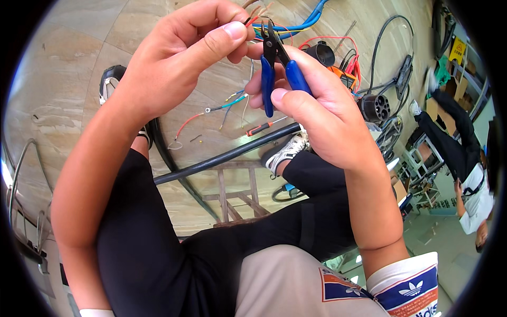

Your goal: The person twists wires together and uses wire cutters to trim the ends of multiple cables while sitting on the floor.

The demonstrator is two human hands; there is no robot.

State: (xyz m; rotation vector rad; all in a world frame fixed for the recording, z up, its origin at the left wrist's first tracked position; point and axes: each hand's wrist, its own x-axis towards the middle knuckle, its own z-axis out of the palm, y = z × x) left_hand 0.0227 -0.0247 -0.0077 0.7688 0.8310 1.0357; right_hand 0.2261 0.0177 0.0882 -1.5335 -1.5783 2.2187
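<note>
My left hand pinches thin insulated wires, red and black among them, between thumb and fingers; copper-coloured strands stick out past the fingertips. My right hand holds flush cutters with blue handles. Their jaws point up and stand slightly apart, just right of the wire ends. Behind the tool runs a thick blue cable with thin yellow and red wires near it. Below the hands, a green wire with a ring terminal and a short red wire lie on the tiled floor.
A screwdriver and a thick black cable lie before me. To the right are a round black connector, a black cup-shaped part and an orange meter. A wooden stool is beneath me. Another person stands far right.
</note>
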